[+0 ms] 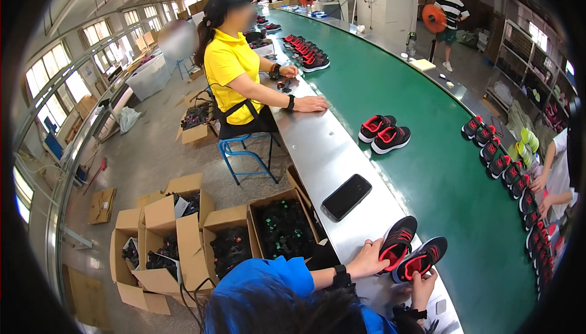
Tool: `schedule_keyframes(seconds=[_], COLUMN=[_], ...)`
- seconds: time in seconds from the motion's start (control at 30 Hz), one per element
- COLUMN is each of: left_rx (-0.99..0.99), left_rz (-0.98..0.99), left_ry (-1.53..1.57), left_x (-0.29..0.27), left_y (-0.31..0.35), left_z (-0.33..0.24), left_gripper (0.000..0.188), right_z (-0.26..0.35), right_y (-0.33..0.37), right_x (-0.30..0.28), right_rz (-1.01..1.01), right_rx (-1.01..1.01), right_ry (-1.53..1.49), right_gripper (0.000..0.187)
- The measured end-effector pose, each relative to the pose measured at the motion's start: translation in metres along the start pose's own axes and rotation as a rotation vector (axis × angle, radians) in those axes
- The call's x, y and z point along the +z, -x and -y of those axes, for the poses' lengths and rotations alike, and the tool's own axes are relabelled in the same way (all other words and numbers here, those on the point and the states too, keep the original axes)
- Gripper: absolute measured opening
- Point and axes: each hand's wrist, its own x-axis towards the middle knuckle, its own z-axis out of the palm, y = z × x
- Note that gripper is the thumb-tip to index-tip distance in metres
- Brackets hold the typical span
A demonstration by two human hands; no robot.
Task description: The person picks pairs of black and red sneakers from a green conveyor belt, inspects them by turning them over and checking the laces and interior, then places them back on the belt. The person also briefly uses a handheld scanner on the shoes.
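A pair of black sneakers with red lining lies at the near edge of the green conveyor belt (pixel 439 169). My left hand (pixel 366 259) grips the side of the left sneaker (pixel 398 240). My right hand (pixel 422 286) pinches the heel of the right sneaker (pixel 424 257). Both sneakers point away from me, side by side and touching. Each of my wrists carries a black band, and my left arm has a blue sleeve.
A black phone (pixel 346 196) lies on the metal ledge (pixel 317 151). Another sneaker pair (pixel 383 134) rides the belt farther on. A worker in yellow (pixel 235 71) sits at the ledge. Open cartons (pixel 284 227) of black parts stand left. Several sneakers (pixel 506 169) line the belt's far side.
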Motion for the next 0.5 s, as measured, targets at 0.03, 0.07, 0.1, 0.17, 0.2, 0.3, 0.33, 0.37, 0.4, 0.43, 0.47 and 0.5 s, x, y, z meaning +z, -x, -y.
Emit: schedule_keyframes(seconds=[0.03,0.07,0.1,0.17,0.2,0.3,0.33,0.37,0.4,0.43,0.47,0.5], left_rx=[-0.009,-0.024,-0.032,-0.223,-0.396,-0.472,-0.489,-0.511,-0.509,-0.507,-0.507,-0.494], left_rz=[-0.018,0.013,0.051,0.235,0.394,0.523,0.572,0.618,0.650,0.685,0.722,0.785], left_ry=[0.007,0.033,0.063,0.411,0.681,1.000,1.053,1.108,1.118,1.127,1.134,1.145], left_x=[0.004,0.007,0.002,-0.017,-0.027,-0.023,-0.021,-0.021,-0.021,-0.020,-0.021,-0.025], left_y=[0.000,0.001,-0.001,0.003,0.008,0.017,0.018,0.020,0.022,0.024,0.027,0.027], left_z=[0.005,0.011,0.005,-0.024,-0.031,-0.024,-0.026,-0.029,-0.031,-0.033,-0.035,-0.042], left_gripper=[0.075,0.072,0.069,0.055,0.043,0.036,0.036,0.037,0.038,0.039,0.041,0.041], right_z=[-0.001,-0.004,-0.016,-0.046,-0.047,0.026,0.030,0.031,0.029,0.025,0.017,0.003], right_y=[0.001,0.002,-0.006,-0.018,-0.014,0.041,0.049,0.054,0.059,0.060,0.055,0.050], right_x=[-0.004,-0.008,-0.019,-0.043,-0.047,-0.029,-0.025,-0.022,-0.023,-0.024,-0.022,-0.021], right_rz=[0.011,0.024,0.078,0.166,0.216,0.287,0.296,0.308,0.319,0.317,0.337,0.337], right_rx=[-0.018,-0.036,-0.031,-0.016,0.025,0.156,0.148,0.143,0.144,0.163,-0.002,-0.154], right_ry=[-0.004,-0.008,-0.031,-0.079,-0.195,-0.407,-0.479,-0.550,-0.619,-0.713,-0.556,-0.395], right_gripper=[0.055,0.051,0.047,0.040,0.039,0.041,0.042,0.043,0.044,0.044,0.045,0.045])
